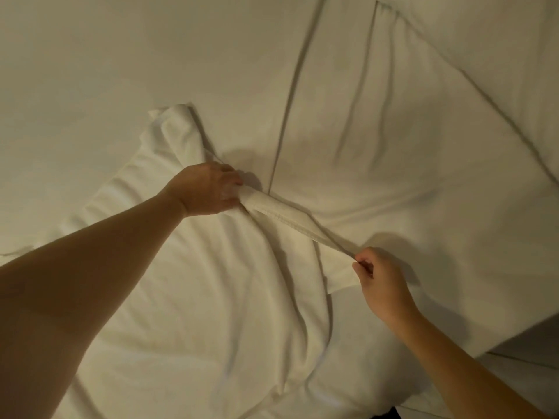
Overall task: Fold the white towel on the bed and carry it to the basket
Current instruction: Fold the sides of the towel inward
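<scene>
Spread over the bed (90,71) across the lower middle and lower left of the frame: the towel (187,297), one corner reaching up to centre left. Clamped on its hemmed edge at frame centre, the left hand (205,189); pinching the same edge's end lower right of centre, the right hand (381,282). Upper right, a pillow (408,146), lying on the bed behind the hands.

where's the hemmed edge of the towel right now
In the head view, the white towel's stitched hem stretches centre-frame over the bed, between the left hand and right hand.
</scene>
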The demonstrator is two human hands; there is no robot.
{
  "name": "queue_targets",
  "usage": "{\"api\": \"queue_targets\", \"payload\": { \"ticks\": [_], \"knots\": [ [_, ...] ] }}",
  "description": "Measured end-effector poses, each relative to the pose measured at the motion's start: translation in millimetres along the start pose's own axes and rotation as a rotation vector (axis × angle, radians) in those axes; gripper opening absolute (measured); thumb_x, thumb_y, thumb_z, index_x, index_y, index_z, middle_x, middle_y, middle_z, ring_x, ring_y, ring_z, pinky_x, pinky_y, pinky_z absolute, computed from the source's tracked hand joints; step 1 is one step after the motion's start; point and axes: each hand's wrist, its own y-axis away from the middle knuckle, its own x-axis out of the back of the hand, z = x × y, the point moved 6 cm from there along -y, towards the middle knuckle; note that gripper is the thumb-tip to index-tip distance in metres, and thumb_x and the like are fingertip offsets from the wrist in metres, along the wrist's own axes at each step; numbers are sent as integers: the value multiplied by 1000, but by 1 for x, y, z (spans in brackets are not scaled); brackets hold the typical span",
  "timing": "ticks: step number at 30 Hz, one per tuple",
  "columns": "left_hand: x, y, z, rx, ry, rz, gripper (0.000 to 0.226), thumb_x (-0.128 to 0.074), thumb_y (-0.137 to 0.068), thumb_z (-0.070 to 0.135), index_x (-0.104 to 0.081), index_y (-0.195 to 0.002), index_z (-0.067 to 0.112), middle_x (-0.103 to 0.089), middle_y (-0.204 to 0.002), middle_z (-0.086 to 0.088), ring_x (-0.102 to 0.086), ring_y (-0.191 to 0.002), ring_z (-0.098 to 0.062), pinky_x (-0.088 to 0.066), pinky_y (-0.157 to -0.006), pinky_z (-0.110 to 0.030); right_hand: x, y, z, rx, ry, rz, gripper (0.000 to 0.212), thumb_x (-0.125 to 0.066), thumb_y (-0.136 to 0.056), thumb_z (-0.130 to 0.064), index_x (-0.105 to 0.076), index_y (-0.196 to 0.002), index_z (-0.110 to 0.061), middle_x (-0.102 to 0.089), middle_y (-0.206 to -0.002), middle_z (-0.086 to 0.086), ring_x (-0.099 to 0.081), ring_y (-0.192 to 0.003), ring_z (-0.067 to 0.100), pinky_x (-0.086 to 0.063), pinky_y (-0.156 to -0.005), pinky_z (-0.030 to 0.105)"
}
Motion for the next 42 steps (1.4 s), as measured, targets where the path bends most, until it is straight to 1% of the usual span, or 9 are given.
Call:
{"api": "queue_targets", "payload": {
  "ticks": [5, 13, 16, 23, 26, 30, 35, 38, 42],
  "knots": [
    [1, -10, -2, 130, -125, 107, 26, -67, -85, 8, -72, -110, 14, -71, -100, -4, -67, -88, -33, -57, -57, -41, 4, 2, -4, 10, 30, 18, 15, -63, -95, -10, -57, -83, -18, -57, -75, -6, -56, -67, 9, -39, -58, 12],
    [18, -15, -46, 484, -238, 86, 27, -55, -95, 10, -76, -106, 20, -74, -89, -9, -67, -81, -34, -52, -84, -41, 24, -3, -3, 25, 40, 62, 16, -64, -94, -7, -59, -83, -17, -60, -74, -2, -58, -68, 15, -42, -60, 15],
    [30, -14, -61, 505, -216, 129, 31, -53, -95, 8, -77, -112, 21, -76, -98, -13, -68, -83, -38, -49, -82, -40, 40, -7, -10, 48, 40, 91, 17, -65, -93, -8, -58, -82, -18, -60, -71, -5, -59, -66, 14, -43, -60, 24],
    [75, 4, -76, 471, -139, 293, 22, -48, -96, 4, -60, -112, 12, -70, -98, -20, -66, -79, -43, -50, -67, -43, 76, 1, -47, 113, 37, 108, 15, -65, -94, -12, -60, -83, -20, -61, -72, -11, -60, -78, 5, -42, -61, 5],
    [101, 22, -88, 553, -81, 359, 26, -47, -99, 6, -62, -119, 11, -69, -110, -20, -65, -91, -44, -53, -74, -46, 80, 16, -67, 131, 18, 73, 15, -66, -93, -15, -60, -83, -23, -64, -76, -16, -61, -85, -4, -43, -63, 4],
    [127, 55, -107, 586, -66, 393, 30, -49, -100, 6, -71, -120, 9, -69, -114, -21, -65, -100, -45, -55, -84, -48, 75, 43, -91, 170, 7, 7, 12, -67, -93, -18, -61, -85, -25, -66, -81, -21, -64, -86, -3, -52, -67, 16],
    [133, 113, -121, 566, 66, 447, 24, -55, -100, 5, -73, -114, 11, -74, -110, -12, -68, -100, -35, -56, -88, -42, 53, 74, -108, 208, 66, -17, 12, -68, -93, -19, -62, -89, -29, -68, -72, -15, -65, -65, 4, -51, -59, 24],
    [129, 154, -125, 609, 157, 491, 24, -54, -97, 4, -71, -111, 15, -75, -108, -11, -70, -97, -34, -56, -85, -38, 35, 93, -115, 234, 92, -16, 16, -65, -95, -17, -70, -107, -27, -71, -79, -18, -67, -72, 1, -56, -66, 26],
    [119, 208, -124, 607, 92, 460, 25, -56, -95, 4, -70, -112, 17, -76, -108, -12, -70, -99, -40, -58, -87, -44, 10, 118, -126, 265, 111, -30, 24, -61, -98, -17, -72, -118, -26, -71, -101, -23, -66, -93, -4, -53, -85, 14]
  ]
}}
